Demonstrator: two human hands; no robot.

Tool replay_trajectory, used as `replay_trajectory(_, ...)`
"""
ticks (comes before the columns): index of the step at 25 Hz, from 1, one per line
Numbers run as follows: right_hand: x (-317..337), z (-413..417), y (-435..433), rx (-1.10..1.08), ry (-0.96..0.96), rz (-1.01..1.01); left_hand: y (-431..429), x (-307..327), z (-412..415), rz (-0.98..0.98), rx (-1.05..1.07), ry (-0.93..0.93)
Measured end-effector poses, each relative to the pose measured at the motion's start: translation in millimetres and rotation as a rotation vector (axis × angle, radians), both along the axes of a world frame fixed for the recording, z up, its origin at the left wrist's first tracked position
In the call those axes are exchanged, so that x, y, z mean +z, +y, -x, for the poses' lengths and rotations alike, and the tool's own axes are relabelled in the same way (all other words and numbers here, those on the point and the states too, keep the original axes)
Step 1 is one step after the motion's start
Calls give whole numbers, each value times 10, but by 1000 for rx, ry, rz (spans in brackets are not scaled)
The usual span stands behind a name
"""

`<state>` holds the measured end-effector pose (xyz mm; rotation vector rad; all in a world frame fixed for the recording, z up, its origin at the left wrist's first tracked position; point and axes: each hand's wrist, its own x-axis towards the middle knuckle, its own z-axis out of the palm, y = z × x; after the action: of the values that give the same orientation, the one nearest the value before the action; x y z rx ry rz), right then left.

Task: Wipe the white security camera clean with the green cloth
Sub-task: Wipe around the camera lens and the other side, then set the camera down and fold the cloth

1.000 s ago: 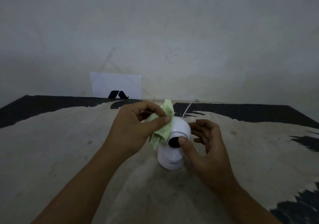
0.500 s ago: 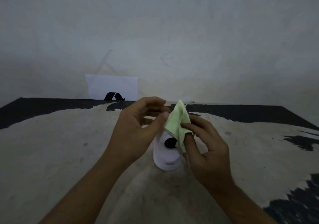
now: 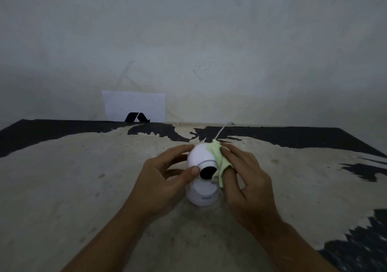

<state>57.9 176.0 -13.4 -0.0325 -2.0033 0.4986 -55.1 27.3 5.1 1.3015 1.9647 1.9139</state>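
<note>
The white security camera (image 3: 200, 156) stands upright on the worn table (image 3: 83, 177), its round head and black lens facing me. My left hand (image 3: 165, 179) grips the head from the left, thumb tip beside the lens. My right hand (image 3: 245, 179) presses the green cloth (image 3: 218, 162) against the right side of the head, the cloth draped over its fingers. A thin white cable (image 3: 222, 130) runs from behind the camera toward the wall.
A white card (image 3: 134, 104) with a black logo leans against the grey wall at the table's back edge. The tabletop is pale with dark worn patches at the back and right.
The cloth passed from my left hand to my right hand, which now holds it on the camera's right side. My left hand dropped to grip the camera head.
</note>
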Motion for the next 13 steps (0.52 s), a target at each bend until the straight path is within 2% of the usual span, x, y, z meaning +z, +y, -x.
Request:
replay_trajectory(4, 33, -12, 26, 10, 2, 9, 12, -13, -4, 2, -2, 25)
replay_trajectory(7, 47, -22, 0, 38, -22, -92, 24, -15, 3, 12, -10, 50)
replay_trajectory(9, 26, 15, 14, 43, -56, -8, 15, -28, 0, 21, -9, 48)
replay_trajectory(11, 14, 70, 112, -1, -157, 145, 14, -42, 34, 28, -3, 48)
replay_trajectory(13, -44, 92, 197, -38, -343, 158, 5, -68, 50, 30, 7, 42)
